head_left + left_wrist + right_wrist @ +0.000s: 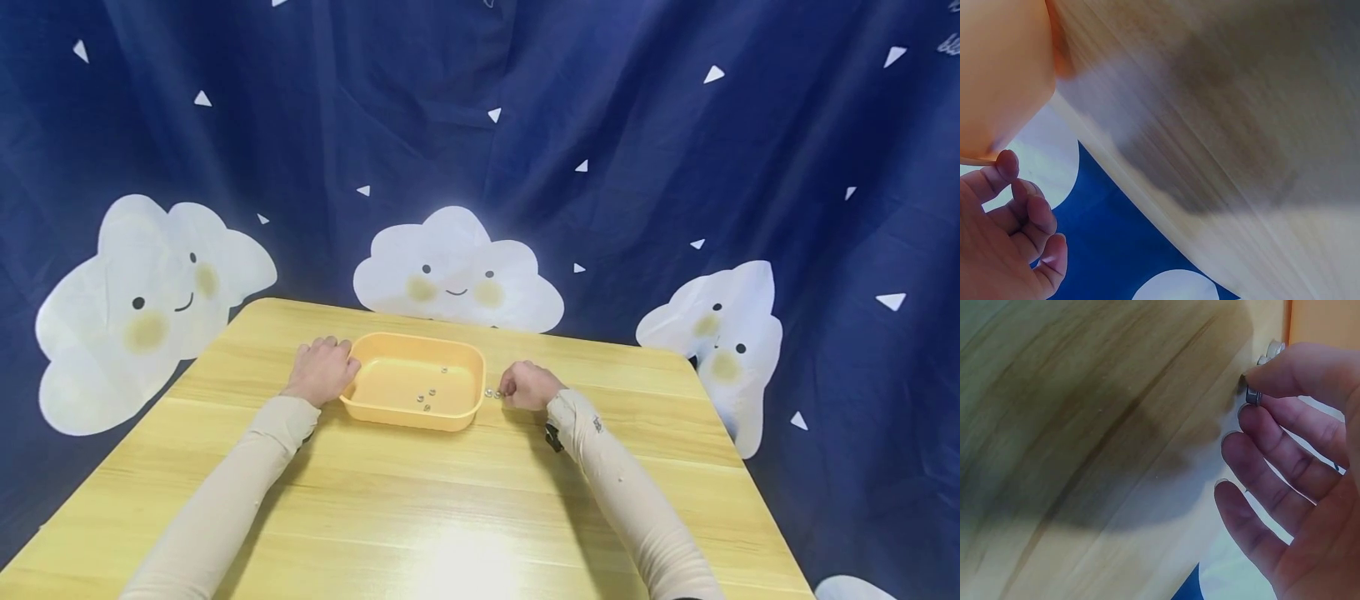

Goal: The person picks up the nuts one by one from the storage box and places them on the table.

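A shallow orange plastic tray (417, 421) sits on the table. My left hand (321, 372) holds its left end, the thumb over the rim; in the left wrist view the fingertips (1007, 165) are at the rim and the other fingers curl. Several small metal nuts (432, 392) lie spread on the tray's floor. Just off the tray's right end, my right hand (529, 386) pinches a small metal nut (1252, 395) between thumb and fingers, close over the table. Other nuts (1275, 348) lie between that hand and the tray.
The light wooden table (420, 492) runs back to a dark blue curtain (420, 108) printed with white clouds. A dark band (553, 437) shows at the right wrist.
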Demonstrator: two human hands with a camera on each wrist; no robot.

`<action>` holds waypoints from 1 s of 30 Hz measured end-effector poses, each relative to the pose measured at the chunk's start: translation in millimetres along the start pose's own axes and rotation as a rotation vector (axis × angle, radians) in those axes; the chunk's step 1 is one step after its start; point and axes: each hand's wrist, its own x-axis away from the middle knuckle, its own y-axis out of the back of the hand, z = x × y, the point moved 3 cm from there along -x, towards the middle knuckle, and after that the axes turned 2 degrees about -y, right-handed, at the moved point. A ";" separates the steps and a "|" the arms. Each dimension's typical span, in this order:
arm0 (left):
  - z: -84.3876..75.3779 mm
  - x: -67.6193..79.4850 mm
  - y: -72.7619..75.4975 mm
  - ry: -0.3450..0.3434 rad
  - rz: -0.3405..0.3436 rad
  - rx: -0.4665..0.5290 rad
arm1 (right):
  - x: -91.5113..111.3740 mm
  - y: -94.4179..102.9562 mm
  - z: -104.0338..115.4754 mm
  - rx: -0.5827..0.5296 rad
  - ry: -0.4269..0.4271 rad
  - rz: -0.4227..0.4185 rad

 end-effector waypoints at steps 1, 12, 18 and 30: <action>0.0 0.0 0.2 0.001 0.001 0.000 | 0.1 -0.1 0.1 0.000 0.003 -0.001; -0.1 -0.6 -0.3 0.000 -0.002 -0.008 | 0.8 -1.0 -1.0 -0.019 0.003 -0.003; -0.1 -0.4 0.4 -0.003 -0.011 -0.005 | 0.8 -2.1 -0.4 -0.018 0.009 -0.005; -2.1 0.0 2.2 -0.005 -0.004 0.002 | 0.7 -3.7 -2.7 -0.053 -0.007 0.003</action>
